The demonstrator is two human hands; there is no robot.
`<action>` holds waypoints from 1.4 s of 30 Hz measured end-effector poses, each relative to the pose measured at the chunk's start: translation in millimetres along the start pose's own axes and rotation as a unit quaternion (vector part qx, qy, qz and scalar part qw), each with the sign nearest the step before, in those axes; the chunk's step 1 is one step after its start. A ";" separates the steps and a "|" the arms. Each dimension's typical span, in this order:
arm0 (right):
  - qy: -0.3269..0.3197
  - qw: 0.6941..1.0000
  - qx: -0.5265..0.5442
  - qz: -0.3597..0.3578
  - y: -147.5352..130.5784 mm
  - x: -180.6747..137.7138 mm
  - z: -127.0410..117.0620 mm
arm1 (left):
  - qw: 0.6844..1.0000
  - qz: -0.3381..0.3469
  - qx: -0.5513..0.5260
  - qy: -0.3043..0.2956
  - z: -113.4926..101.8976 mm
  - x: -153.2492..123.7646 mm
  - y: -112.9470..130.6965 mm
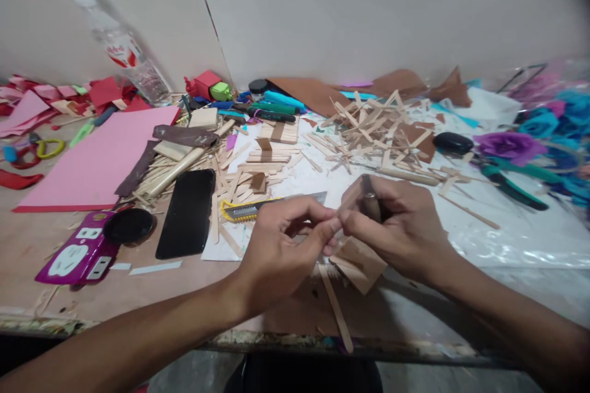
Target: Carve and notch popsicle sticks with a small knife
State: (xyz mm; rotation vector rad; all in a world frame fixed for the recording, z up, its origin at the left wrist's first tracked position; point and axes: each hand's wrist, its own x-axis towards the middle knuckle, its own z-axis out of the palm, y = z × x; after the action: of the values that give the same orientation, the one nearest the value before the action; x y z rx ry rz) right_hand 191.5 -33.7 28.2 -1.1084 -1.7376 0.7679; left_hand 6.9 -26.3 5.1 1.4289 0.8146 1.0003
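Observation:
My left hand (290, 242) is closed, its thumb and forefinger pinching one end of a short, flat wooden craft stick (351, 198). The fingers of my right hand (401, 224) are curled around the other end, close beside the left fingertips. A dark rounded piece with a shiny end (369, 199) shows inside the right hand; what it is I cannot make out. Below the hands lies a small square wooden board (362, 264), with a loose craft stick (335, 307) beside it near the table edge. Behind my left hand rests a yellow utility knife (244, 211), blade out.
Piled craft sticks (378, 129) cover white paper at the back. To the left are a black phone (187, 214), a purple power strip (76, 258) and pink sheets (101, 153). A bottle (122, 49) leans against the wall. Green-handled pliers (514, 184) lie right.

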 end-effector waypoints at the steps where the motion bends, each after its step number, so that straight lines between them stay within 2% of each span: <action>1: 0.005 1.000 -0.003 -0.005 -0.2 -0.4 0.7 | 1.000 0.002 0.002 0.001 0.5 -0.4 0.4; 9: -0.002 1.000 -0.005 -0.011 6.1 1.9 -1.9 | 1.000 0.011 0.019 0.009 -1.8 4.5 -0.7; 11: 0.006 1.000 0.004 -0.014 7.4 2.7 -4.4 | 0.995 0.068 0.064 0.029 -5.9 6.3 -2.4; 14: 0.038 0.999 0.022 -0.005 7.6 2.7 -7.0 | 0.963 0.209 0.160 0.054 -13.1 8.5 -3.7; 17: 0.057 0.998 -0.001 -0.007 7.9 2.0 -8.4 | 0.942 0.265 0.195 0.062 -17.7 11.0 -3.8; 23: 0.065 0.996 -0.047 -0.039 13.0 2.7 -7.8 | 0.970 0.177 0.159 0.059 -17.5 14.2 -5.7; 28: 0.038 0.999 -0.037 -0.013 14.2 2.4 -2.0 | 0.977 0.152 0.136 0.058 -14.8 12.7 -6.8; 32: 0.017 0.999 -0.044 -0.015 11.8 0.6 -0.5 | 0.996 0.052 0.057 0.041 -12.6 13.2 -2.1; 36: 0.008 0.999 -0.051 0.002 12.1 2.0 -4.7 | 0.998 -0.048 -0.024 0.013 -11.0 15.3 4.4; 42: 0.154 0.979 -0.135 0.012 16.1 9.3 -20.9 | 0.985 -0.118 -0.116 0.043 -10.7 18.7 -3.1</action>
State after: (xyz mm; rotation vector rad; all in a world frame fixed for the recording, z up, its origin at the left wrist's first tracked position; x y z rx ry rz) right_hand 214.7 -18.1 26.1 -1.3547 -1.5928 0.3545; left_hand 4.7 -4.6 4.1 1.0692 0.8769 0.9444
